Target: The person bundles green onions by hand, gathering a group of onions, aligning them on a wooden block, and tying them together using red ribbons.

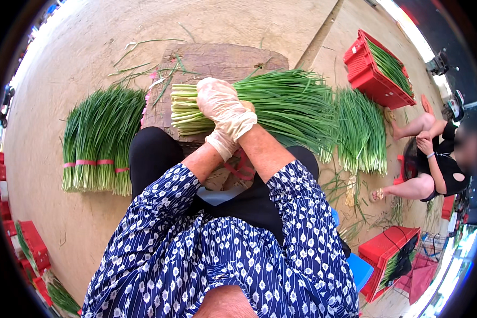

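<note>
A thick bunch of garlic chives (289, 103) lies across the wooden board (217, 58) in front of me. Its pale stem ends point left and its green leaves fan out to the right. Both my hands wear thin whitish gloves, and my wrists cross. My right hand (217, 100) is on top, closed over the stems. Beneath my right wrist, my left hand (223, 144) reaches to the same bunch; most of its fingers are hidden, but a curled part shows against the leaves.
Chive bundles with pink bands (95, 140) stand left of the board. Loose chives (361, 130) lie to its right. Red crates of chives (379, 71) are at far right and near right (379, 254). A person (440, 153) sits at the right. Stray leaves (143, 45) litter the floor.
</note>
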Available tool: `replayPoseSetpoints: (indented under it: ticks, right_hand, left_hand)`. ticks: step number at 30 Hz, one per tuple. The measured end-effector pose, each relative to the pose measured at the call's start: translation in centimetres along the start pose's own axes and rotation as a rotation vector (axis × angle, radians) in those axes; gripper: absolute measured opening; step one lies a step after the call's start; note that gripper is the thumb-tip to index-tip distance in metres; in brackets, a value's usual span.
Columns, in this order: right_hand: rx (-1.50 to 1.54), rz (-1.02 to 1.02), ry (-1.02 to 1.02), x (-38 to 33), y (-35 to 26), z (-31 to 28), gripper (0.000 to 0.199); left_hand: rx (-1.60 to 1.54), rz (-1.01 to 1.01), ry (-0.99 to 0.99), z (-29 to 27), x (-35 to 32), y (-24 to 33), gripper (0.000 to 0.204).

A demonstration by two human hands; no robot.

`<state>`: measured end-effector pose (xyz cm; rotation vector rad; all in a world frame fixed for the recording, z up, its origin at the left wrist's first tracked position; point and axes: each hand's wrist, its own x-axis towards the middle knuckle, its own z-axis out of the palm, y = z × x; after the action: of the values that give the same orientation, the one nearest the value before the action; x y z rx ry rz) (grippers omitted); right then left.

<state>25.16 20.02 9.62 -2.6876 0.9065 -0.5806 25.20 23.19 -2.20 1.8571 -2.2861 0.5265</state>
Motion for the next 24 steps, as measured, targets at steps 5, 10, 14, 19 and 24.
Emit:
replayPoseSetpoints:
  ticks: [5, 10, 14, 19, 24]
  right_hand:
    - [-0.045, 0.065, -0.085, -0.2, 0.1, 0.8, 0.018]
    - [-0.311, -0.016, -0.012, -0.5, 4.0, 7.0, 0.018]
    - [-0.174, 0.061, -0.222, 0.0, -0.8, 2.9, 0.019]
    - [-0.062, 0.134, 0.052, -0.8, -0.9, 3.3, 0.022]
    - [0.335, 0.232, -0.194, -0.4, -0.3, 1.8, 0.027]
  left_hand:
    - [-0.127, -0.193, -0.094, -1.1, 0.9, -0.4, 0.011]
    - [-0.465, -0.243, -0.285, -7.9, 1.9, 0.7, 0.016]
    - [-0.472, 0.136, 0.017, -12.9, -4.1, -0.1, 0.035]
    - [-0.486, 0.190, -0.656, -19.4, -5.3, -7.7, 0.021]
    - [-0.421, -0.097, -0.164, -21.9, 2.6, -8.8, 0.014]
